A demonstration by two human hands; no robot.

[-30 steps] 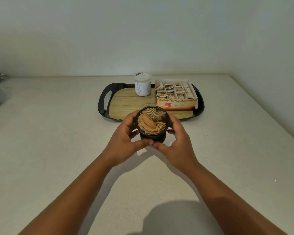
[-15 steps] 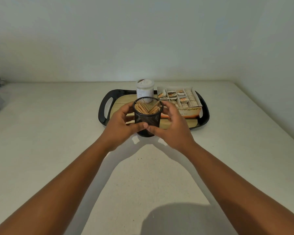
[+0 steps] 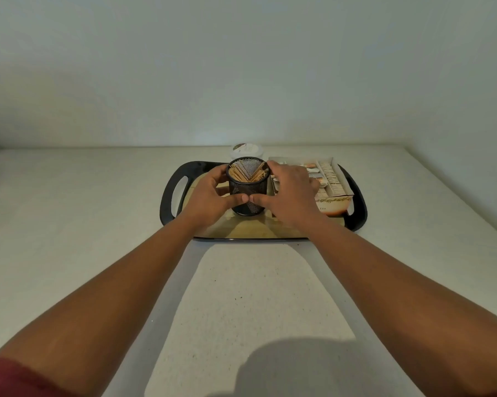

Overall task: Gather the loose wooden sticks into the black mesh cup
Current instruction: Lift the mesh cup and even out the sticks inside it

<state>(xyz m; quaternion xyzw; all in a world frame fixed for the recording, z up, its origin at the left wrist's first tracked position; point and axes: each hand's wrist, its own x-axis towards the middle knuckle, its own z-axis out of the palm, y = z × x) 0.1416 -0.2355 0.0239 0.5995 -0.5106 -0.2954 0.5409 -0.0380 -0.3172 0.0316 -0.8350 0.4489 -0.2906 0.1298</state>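
From the head camera, the black mesh cup (image 3: 247, 187) stands upright over the wooden middle of the black tray (image 3: 171, 196), and both hands are around it. The left hand (image 3: 205, 200) holds its left side and the right hand (image 3: 288, 196) its right side; the fingers of both are clamped on the cup wall, and the two thumbs almost meet at the front of it. Inside the cup, the wooden sticks (image 3: 248, 174) lean in two bundles that cross like a letter V. Behind the cup there is a white jar (image 3: 245, 149) with a lid, mostly hidden. To the right on the same tray lies an open cardboard box (image 3: 331, 186) with rows of small sachets in its compartments. The tray rests on the pale counter (image 3: 83, 224), near the wall. I cannot tell if the cup bottom touches the tray.
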